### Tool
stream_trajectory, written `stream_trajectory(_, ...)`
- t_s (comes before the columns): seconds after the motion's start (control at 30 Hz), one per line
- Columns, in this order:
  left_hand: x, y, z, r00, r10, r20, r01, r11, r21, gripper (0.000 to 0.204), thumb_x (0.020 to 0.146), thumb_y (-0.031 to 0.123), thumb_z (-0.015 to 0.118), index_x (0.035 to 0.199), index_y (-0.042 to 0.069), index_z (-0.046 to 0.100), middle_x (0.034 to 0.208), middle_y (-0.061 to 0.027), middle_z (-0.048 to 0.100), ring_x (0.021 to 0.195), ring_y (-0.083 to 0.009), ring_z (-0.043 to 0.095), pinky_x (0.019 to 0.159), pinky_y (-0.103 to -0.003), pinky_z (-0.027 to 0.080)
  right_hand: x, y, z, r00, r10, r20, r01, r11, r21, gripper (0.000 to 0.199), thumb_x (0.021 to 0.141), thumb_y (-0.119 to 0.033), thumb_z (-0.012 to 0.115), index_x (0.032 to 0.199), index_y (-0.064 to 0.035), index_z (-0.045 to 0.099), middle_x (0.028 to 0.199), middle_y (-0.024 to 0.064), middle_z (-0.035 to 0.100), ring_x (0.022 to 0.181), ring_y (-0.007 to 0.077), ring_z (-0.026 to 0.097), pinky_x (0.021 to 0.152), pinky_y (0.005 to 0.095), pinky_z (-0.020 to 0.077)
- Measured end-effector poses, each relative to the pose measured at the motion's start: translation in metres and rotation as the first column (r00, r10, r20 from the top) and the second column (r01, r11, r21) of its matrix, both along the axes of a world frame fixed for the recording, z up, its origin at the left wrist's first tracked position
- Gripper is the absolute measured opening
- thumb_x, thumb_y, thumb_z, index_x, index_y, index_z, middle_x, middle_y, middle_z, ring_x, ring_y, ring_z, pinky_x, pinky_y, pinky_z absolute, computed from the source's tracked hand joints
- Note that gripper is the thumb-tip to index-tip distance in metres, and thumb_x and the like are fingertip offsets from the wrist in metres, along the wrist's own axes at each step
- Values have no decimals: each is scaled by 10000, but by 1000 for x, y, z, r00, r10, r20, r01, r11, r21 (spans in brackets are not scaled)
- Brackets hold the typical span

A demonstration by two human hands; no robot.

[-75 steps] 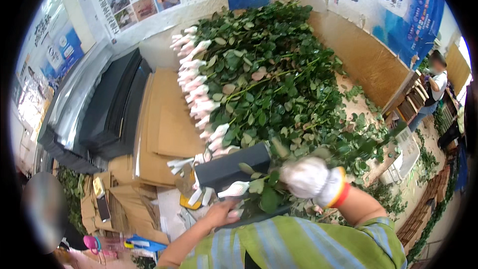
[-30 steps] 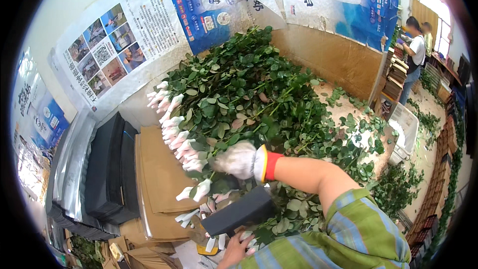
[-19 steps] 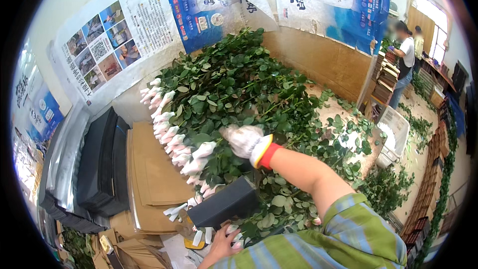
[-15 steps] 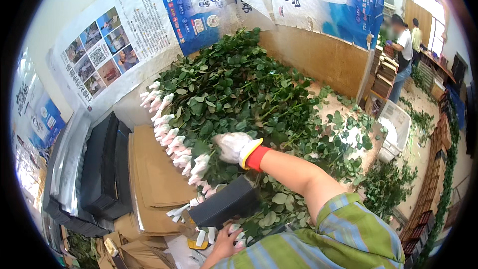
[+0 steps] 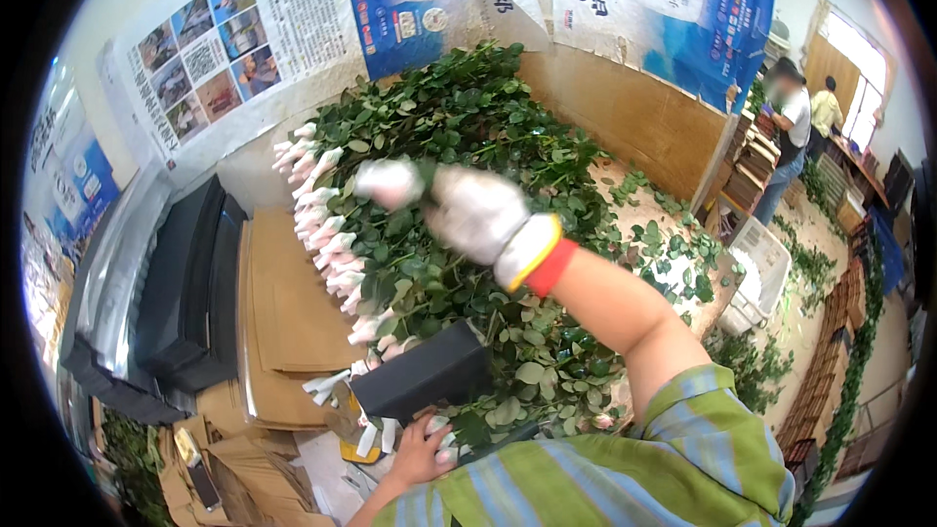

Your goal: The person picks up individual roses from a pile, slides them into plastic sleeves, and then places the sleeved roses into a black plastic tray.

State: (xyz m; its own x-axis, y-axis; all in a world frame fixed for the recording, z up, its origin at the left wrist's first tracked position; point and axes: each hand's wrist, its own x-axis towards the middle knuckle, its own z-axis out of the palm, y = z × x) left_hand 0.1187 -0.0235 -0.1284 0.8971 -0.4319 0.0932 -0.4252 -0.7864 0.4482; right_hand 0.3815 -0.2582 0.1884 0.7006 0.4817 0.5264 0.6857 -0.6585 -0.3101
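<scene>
Head view: a plastic crate (image 5: 774,268) holds something white. Above leafy stems (image 5: 444,107), the right hand (image 5: 478,215), in a fabric glove, grips a blurred white-sleeved flower (image 5: 387,184); the left hand (image 5: 420,455) touches sleeved buds (image 5: 444,439) beside a black block (image 5: 422,371), its grip unclear.

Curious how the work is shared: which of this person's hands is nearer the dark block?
The left. The left hand is close by the near side of the dark block; the gloved right hand is farther off, over the leaves.

Bright light, strongly bowed edges
</scene>
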Motion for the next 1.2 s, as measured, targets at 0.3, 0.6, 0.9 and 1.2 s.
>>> stream_trajectory(0.3, -11, -4, 2, 996, 44, -79, -61, 973, -222, 708, 646, 276, 871, 1305, 206, 621, 1415, -230, 392, 1269, -420, 424, 1059, -477, 390, -42, -51, 89, 839, -66, 541, 22, 996, 87, 262, 918, -197, 599, 1167, -118, 621, 832, 147, 695, 705, 298, 690, 650, 430, 571)
stream_trajectory(0.6, -7, -15, 22, 997, 66, -32, -70, 981, -179, 609, 646, 337, 834, 1169, 79, 661, 1416, -190, 431, 1231, -390, 459, 1040, -450, 419, -123, -30, -166, 768, 494, -408, -640, 616, -459, 145, 707, -105, 615, 849, -78, 634, 791, 140, 674, 694, 360, 668, 616, 473, 540)
stream_trajectory(0.9, -17, -22, 10, 966, 229, -119, -249, 950, -190, 539, 886, 278, 633, 1386, 119, 512, 1344, -148, 539, 1175, -347, 502, 1005, -429, 435, -139, -1, -126, 832, 465, -301, -550, 629, -549, 302, 682, -74, 626, 979, -22, 634, 767, 108, 600, 731, 331, 637, 680, 460, 520)
stream_trajectory(1.2, -20, -32, 38, 610, 514, -603, -741, 640, -205, 321, 933, 305, 619, 1101, 44, 537, 898, -196, 665, 810, -414, 637, 723, -495, 508, -132, 0, -234, 578, 613, -538, -808, 522, -274, 477, 747, -139, 668, 1209, -54, 584, 1429, 157, 432, 1343, 387, 403, 1126, 494, 321)
